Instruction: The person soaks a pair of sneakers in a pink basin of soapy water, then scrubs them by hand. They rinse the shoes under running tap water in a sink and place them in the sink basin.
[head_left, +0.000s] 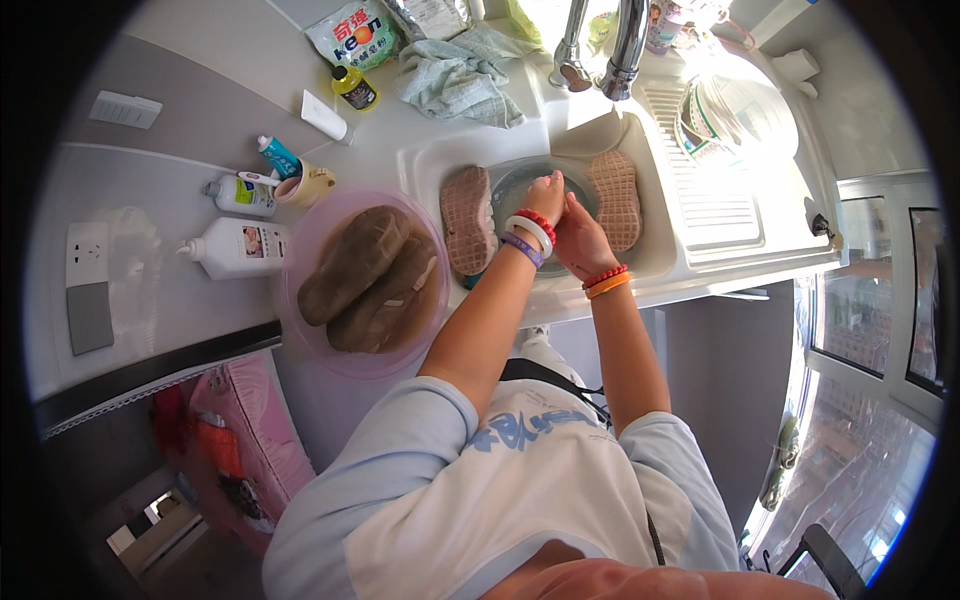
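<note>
My left hand (545, 198) and my right hand (583, 238) meet above a translucent basin (520, 171) of water in the sink (664, 247). Their fingers are close together, and whether anything small lies between them is hidden. To the left of the hands, a shoe (466, 217) rests sole up against the basin's side. Another shoe (616, 196) lies sole up to their right. Both soles are pinkish with a waffle tread. A pink plastic basin (291, 300) beside the sink holds brownish water and a pair of dark, wet shoes (356, 266).
Behind the sink stand a chrome faucet (624, 71) and a crumpled grey-green cloth (457, 79). Left on the counter are a white pump bottle (244, 249), a cup (304, 186), a white tube (324, 116) and a yellow bottle (354, 88). White basins (739, 120) sit on the ribbed drainboard (716, 214).
</note>
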